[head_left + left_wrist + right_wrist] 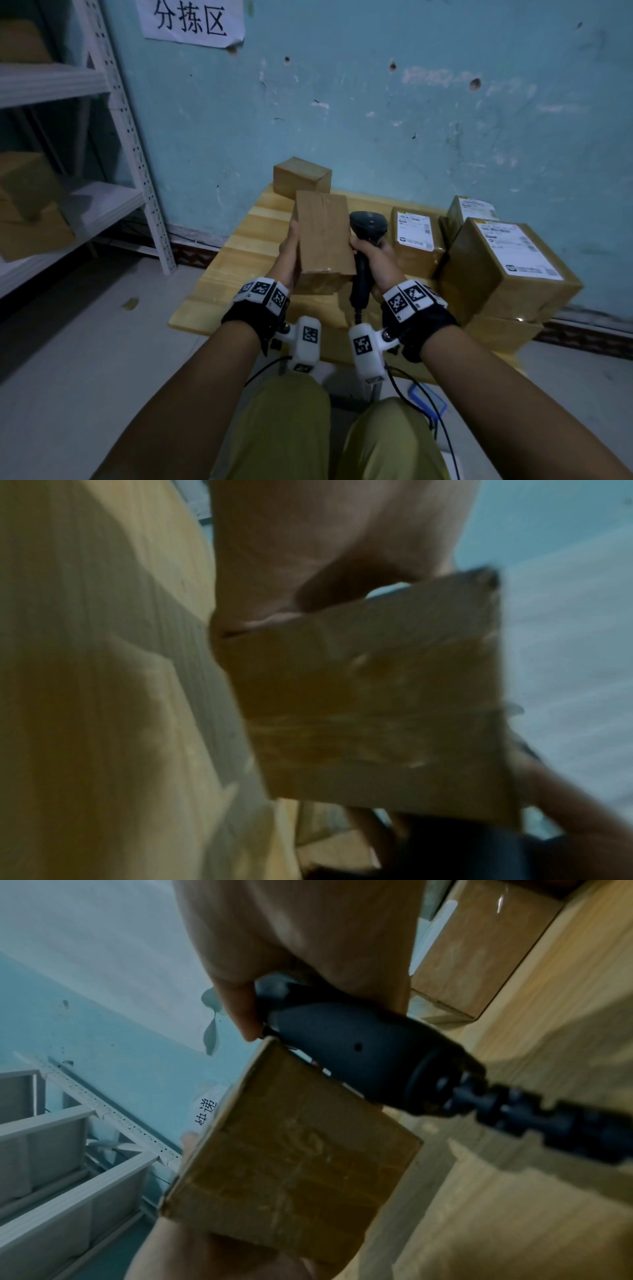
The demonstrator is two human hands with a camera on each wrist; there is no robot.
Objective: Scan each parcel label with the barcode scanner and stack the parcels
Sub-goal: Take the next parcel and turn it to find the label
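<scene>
Left hand [289, 253] clasping a plain brown cardboard parcel [323, 236] raised above the pale wooden slatted table [239, 246]; no label visible on its upper face. Right hand [375, 257] wrapped round the dark grey barcode scanner [368, 224], thumb touching the parcel's edge. One small brown box [303, 176] set at the far edge by the blue wall [376, 102]. Three labelled boxes [503, 267] crowding the right side, probably waiting. Likely early. Open tabletop on the left; near edge close to the knees.
</scene>
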